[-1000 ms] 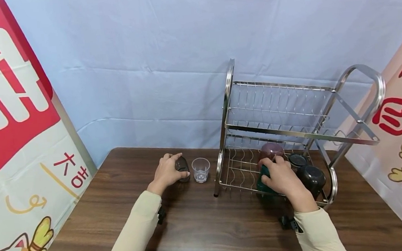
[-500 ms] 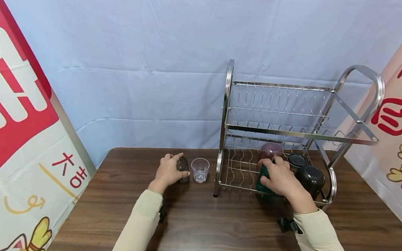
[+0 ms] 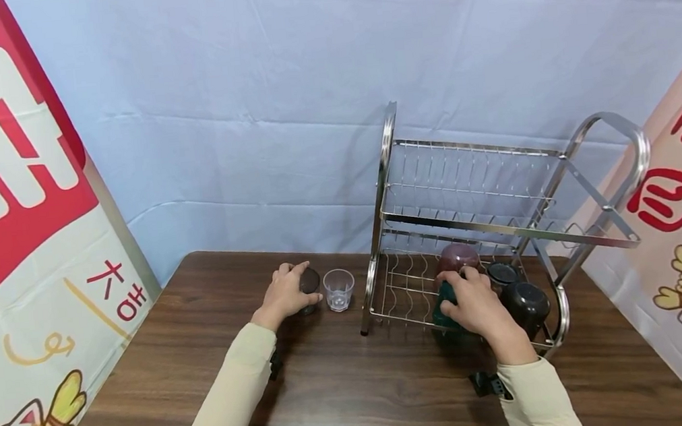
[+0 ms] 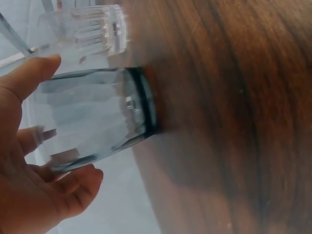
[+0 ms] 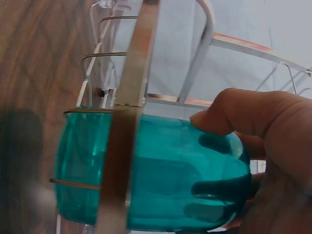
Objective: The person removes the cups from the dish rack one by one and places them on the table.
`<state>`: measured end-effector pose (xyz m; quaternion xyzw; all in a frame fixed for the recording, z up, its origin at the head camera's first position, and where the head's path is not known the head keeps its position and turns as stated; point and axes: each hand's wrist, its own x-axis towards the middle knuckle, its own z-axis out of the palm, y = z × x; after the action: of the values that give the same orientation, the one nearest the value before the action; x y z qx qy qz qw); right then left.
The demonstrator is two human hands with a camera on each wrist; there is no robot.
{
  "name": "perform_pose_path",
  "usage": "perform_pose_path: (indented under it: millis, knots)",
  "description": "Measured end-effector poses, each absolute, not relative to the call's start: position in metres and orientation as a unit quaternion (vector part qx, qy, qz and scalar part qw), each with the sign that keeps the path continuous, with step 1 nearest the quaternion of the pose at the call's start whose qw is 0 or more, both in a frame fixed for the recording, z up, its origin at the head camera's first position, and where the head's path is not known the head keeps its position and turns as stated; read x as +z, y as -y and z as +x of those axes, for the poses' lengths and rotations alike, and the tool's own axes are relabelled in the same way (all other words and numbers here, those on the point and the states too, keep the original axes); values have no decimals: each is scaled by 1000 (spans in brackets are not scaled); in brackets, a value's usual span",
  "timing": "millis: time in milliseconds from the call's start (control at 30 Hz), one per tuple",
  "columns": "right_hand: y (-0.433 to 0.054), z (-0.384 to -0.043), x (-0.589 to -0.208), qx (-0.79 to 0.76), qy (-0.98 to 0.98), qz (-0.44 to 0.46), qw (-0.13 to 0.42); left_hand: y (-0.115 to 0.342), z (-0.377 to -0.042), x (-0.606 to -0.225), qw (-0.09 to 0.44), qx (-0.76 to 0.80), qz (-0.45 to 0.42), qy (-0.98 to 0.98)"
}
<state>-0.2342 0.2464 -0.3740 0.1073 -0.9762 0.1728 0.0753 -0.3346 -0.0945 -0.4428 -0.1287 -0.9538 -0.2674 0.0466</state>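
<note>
In the head view my left hand (image 3: 283, 294) holds a smoky grey drinking glass (image 3: 308, 282) near its rim, thumb on one side and fingers on the other. The left wrist view has the glass (image 4: 97, 109) with its thick base at the tabletop. Just right of it stands a clear faceted glass (image 3: 339, 290). My right hand (image 3: 475, 299) grips a teal cup (image 3: 444, 304) at the front of the rack's lower tier. In the right wrist view, thumb and fingers wrap the end of the teal cup (image 5: 168, 170), behind the rack's metal bar.
A two-tier metal dish rack (image 3: 509, 227) stands on the right of the wooden table (image 3: 356, 387). On its lower tier, a purple cup (image 3: 459, 257) and two dark cups, one a black cup (image 3: 525, 305), surround the right hand. Its upper tier has wire slots.
Both hands stay almost in place on the same glass and cup. The smoky glass's upper end looks slightly more turned toward the head camera; the whole view has shifted slightly.
</note>
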Motion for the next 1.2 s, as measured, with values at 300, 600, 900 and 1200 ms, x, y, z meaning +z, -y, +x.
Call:
perform_pose_path:
  millis: [300,600,900,1200]
  knots:
    - [-248,-231,-364,178,972,117,98,97,-324,-427,75,-252,-153,953]
    - [-247,-229,-359,181,970,124,100,96,-310,-431,126,-246,-169,946]
    - [-241,-224,-351,173,967,135,127,95,-297,-429,130,-216,-174,952]
    - [-236,-219,-346,172,965,141,138,95,-283,-424,120,-210,-185,953]
